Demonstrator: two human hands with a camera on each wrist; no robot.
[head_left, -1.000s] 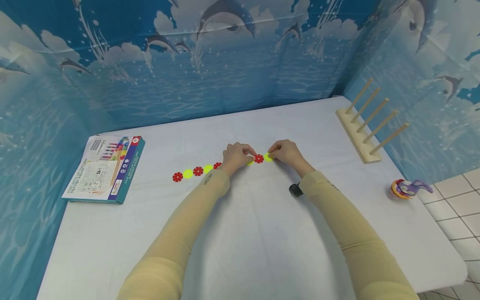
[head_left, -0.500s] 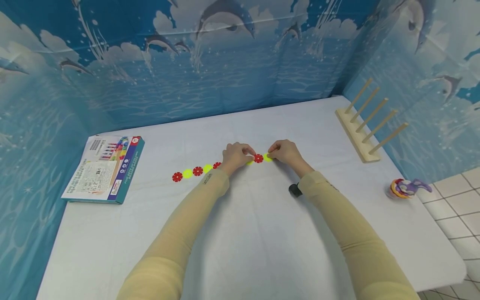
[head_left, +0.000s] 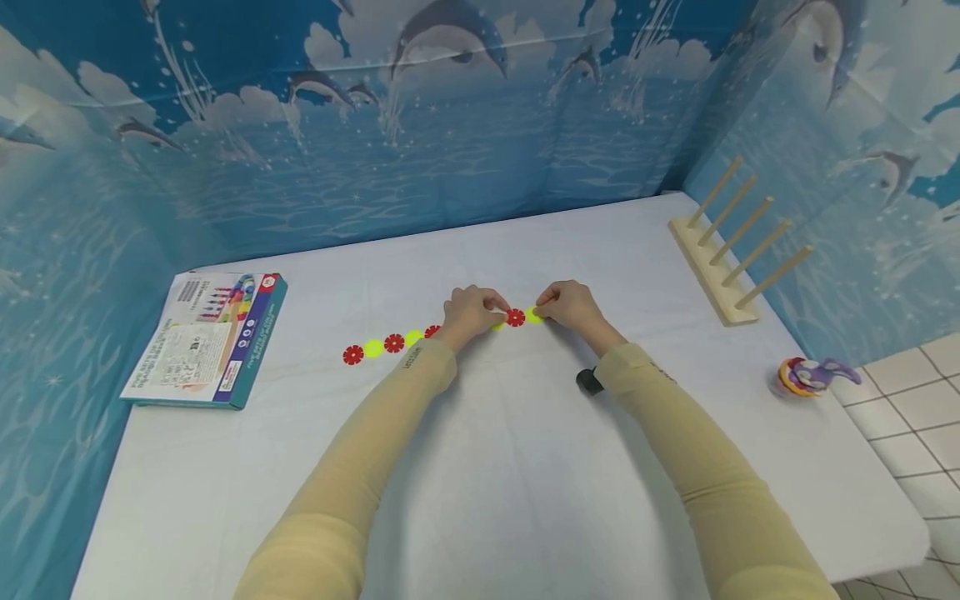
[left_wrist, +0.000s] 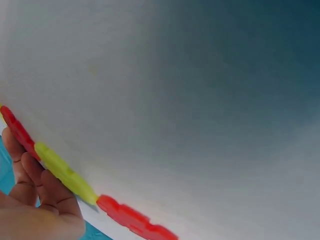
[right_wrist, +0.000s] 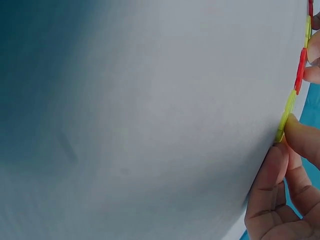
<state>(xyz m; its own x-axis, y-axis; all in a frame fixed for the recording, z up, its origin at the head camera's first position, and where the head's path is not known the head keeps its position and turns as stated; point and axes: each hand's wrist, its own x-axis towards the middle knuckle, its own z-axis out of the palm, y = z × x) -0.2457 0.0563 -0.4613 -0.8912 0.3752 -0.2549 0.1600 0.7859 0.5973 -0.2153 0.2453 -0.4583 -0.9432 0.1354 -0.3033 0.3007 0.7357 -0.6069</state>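
Observation:
A row of red and yellow notched plastic discs runs edge to edge across the white table, from a red disc [head_left: 353, 355] on the left to a yellow disc [head_left: 533, 315] on the right. My left hand [head_left: 468, 317] pinches the row near its right end, at a yellow disc beside a red disc [head_left: 515, 317]. Thumb and forefinger of my right hand [head_left: 573, 307] pinch the end yellow disc, as the right wrist view shows. My left hand and forearm hide the middle discs. In the left wrist view, fingers lie behind a yellow disc [left_wrist: 65, 172].
At the far right stands a wooden base with upright pegs [head_left: 712, 268]. A purple-topped toy [head_left: 810, 377] is near the right edge. A printed box [head_left: 206, 337] lies on the left. Under the right wrist is a small black object [head_left: 589, 382]. Dolphin-print curtains surround the table.
Both hands keep their hold at nearly the same place. The whole view has shifted very slightly; nothing else has visibly moved.

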